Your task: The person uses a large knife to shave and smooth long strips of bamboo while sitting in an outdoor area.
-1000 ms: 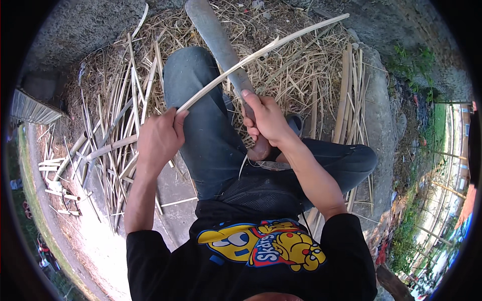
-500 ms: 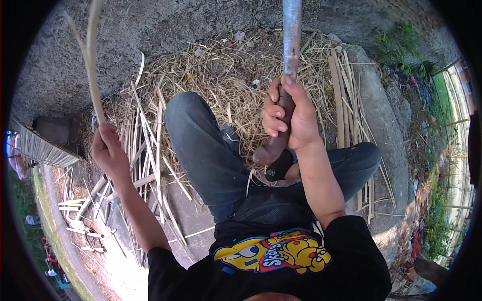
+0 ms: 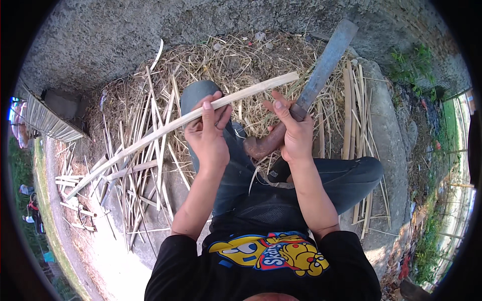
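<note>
Moved since the earlier frame: the left hand, from far out at the side to above the left leg; the pale strip, from upright to slanting; the machete, from upright to leaning rightward.

Item: pale strip, long and narrow. Lies across the left hand, above the left knee; one end near the right hand's fingertips and the blade, the other far out at lower left, over the pile. Left thumb presses on top, fingers curl beneath, gripping it.

Item: machete, grey blade, brown hooked handle. Held in the right hand, fingers loosely closed about the handle near the blade; thumb lifted outward.

Item: split strips, loose pile, left of the person, partly crossing one another.

Item: wider strips, laid side by side, right.

Item: shavings, tangled, straw-coloured, beyond the legs.

Item: rough grey wall, behind the shavings.

Item: black shirt, colourful cartoon print.
</note>
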Tool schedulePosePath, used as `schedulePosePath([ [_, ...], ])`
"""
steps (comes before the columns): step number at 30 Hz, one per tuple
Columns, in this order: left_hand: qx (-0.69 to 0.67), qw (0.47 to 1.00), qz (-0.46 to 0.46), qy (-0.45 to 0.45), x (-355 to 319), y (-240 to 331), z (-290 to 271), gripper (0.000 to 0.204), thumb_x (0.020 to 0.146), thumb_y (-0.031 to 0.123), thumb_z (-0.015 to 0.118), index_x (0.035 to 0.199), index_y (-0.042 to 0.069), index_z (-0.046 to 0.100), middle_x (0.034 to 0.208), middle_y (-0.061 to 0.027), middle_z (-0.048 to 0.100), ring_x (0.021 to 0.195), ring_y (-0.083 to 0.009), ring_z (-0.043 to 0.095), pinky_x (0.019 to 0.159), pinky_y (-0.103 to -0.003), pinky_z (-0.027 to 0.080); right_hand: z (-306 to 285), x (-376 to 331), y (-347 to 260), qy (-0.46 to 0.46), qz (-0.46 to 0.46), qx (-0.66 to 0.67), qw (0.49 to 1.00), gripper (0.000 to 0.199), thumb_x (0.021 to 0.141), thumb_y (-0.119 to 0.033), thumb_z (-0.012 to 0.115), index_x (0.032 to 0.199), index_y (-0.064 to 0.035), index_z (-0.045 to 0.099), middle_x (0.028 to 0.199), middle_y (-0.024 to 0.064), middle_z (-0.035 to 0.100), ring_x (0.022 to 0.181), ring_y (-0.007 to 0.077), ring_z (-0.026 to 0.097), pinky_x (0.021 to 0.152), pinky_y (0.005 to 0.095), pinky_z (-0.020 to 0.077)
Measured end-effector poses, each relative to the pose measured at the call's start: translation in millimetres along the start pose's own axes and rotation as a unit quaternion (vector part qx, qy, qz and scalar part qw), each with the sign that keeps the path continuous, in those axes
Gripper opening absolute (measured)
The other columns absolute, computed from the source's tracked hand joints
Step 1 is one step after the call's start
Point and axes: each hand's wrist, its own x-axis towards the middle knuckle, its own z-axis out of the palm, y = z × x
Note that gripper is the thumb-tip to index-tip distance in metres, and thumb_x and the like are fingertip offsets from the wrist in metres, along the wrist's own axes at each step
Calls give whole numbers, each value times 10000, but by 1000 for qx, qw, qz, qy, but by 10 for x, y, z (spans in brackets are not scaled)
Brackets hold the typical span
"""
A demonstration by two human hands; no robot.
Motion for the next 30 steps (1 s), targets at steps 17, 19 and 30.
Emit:
schedulePosePath([
  [17, 762, 552, 290, -175, -45, 1194, -1370, 381, 920, 207, 700, 1224, -19, 667, 1080, -165, 742, 1046, -391, 684, 912, -409, 542, -661, 810, 524, 159, 45, 53, 985, 203, 857, -36, 738, 1029, 11, 642, 986, 125, 729, 838, 196, 671, 666, 333, 522],
  [19, 798, 546, 120, -224, 24, 1330, -1861, 361, 915, 229, 715, 1199, 7, 688, 980, -187, 744, 905, -365, 705, 790, -397, 552, -691, 918, 480, 132, 58, 51, 988, 209, 857, -46, 743, 1029, 19, 643, 991, 122, 730, 844, 194, 671, 670, 333, 526],
  [30, 569, 767, -182, -236, -38, 913, -1465, 370, 1037, 343, 569, 875, 10, 566, 618, -6, 421, 561, -121, 379, 522, -327, 304, -130, 79, -42, -99, -203, -420, 879, 271, 916, -209, 777, 947, 7, 616, 709, 52, 669, 644, 127, 669, 574, 265, 500],
])
